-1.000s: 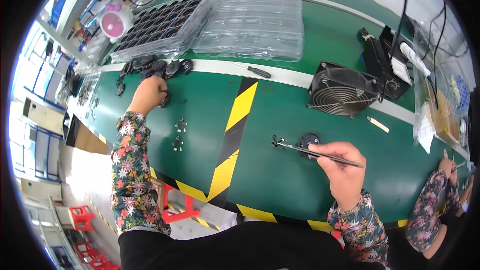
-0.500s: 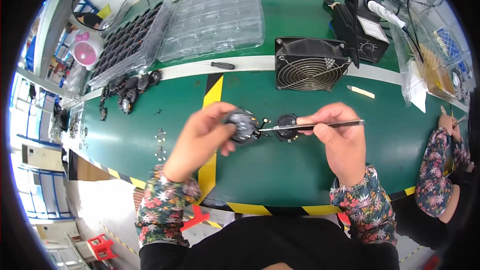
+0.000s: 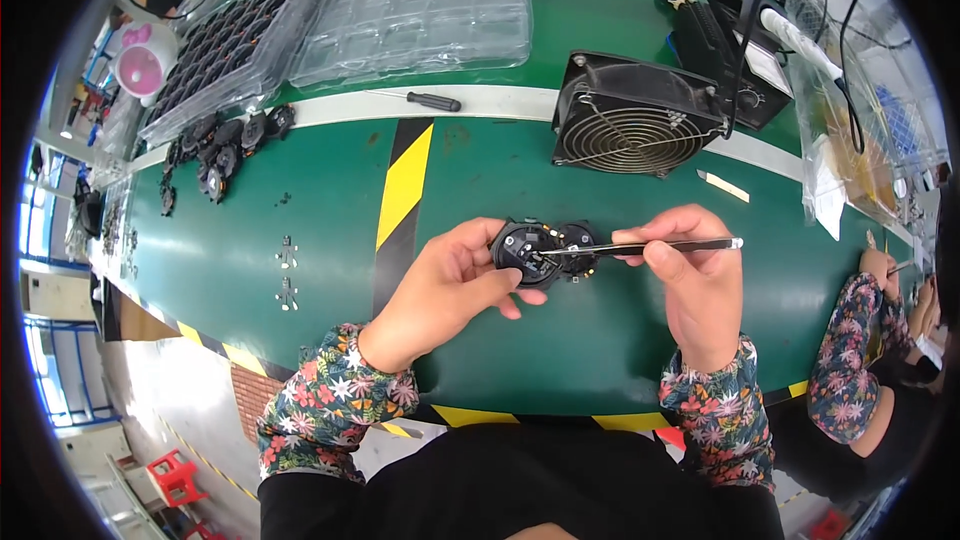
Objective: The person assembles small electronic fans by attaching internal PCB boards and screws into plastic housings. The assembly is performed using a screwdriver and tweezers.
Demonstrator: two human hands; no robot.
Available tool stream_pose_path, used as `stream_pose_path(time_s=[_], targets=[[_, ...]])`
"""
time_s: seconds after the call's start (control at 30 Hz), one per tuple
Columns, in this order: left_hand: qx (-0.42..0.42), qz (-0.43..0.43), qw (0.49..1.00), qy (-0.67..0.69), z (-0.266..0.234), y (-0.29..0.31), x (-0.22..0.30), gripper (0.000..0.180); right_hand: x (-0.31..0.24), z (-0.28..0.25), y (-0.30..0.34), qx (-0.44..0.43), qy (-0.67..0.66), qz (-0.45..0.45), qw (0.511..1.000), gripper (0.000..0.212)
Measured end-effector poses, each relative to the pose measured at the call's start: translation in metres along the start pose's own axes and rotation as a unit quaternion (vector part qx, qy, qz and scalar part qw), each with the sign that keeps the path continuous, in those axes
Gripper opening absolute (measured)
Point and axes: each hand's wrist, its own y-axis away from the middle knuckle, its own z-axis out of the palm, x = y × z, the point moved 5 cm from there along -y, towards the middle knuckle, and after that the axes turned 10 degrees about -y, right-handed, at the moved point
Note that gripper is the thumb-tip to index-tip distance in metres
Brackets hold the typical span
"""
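Observation:
My left hand [image 3: 448,278] grips a round black plastic housing [image 3: 508,262] by its left edge, thumb on the near rim. The housing's hollow inner side with small fittings faces up. My right hand [image 3: 698,280] is closed around metal tweezers [image 3: 680,246], held nearly level and pointing left. Their tips reach inside the housing, at a small dark piece with light spots; whether they pinch it I cannot tell. A second round black part [image 3: 583,236] lies just right of the housing, partly hidden behind the tweezers.
A black fan [image 3: 640,120] stands beyond my hands, with a pale-handled knife [image 3: 723,185] right of it. A screwdriver [image 3: 432,101], a clear tray [image 3: 410,20], a filled tray [image 3: 235,50], black round parts [image 3: 225,145] and small components [image 3: 287,270] lie leftward. A co-worker's arm [image 3: 848,350] is at right.
My left hand has moved right and turned the housing, so its hollow side now shows. The tweezer tips, earlier beside the housing with a small dark piece, are now inside it. The view has shifted slightly.

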Motion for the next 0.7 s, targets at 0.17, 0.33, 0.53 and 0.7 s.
stream_pose_path(time_s=[0.17, 0.33, 0.53, 0.7], targets=[[-0.004, 0.001, 1.000, 0.025, -0.0017, -0.0007, -0.0003, 0.033, 0.0031, -0.0002, -0.0012, 0.017, 0.016, -0.007, 1.000, 0.019], [-0.011, -0.019, 0.998, 0.052, -0.0001, 0.0017, -0.0009, 0.037, 0.0069, 0.0008, 0.0000, 0.016, 0.017, -0.017, 1.000, 0.019], [-0.031, -0.024, 0.998, 0.046, 0.0005, 0.0015, -0.0020, 0.038, 0.0068, 0.0031, 0.0012, 0.008, 0.020, -0.035, 0.999, 0.017], [-0.029, -0.023, 0.997, 0.062, 0.0005, 0.0016, -0.0024, 0.034, 0.0059, 0.0034, 0.0020, 0.008, 0.023, -0.046, 0.999, 0.017]])
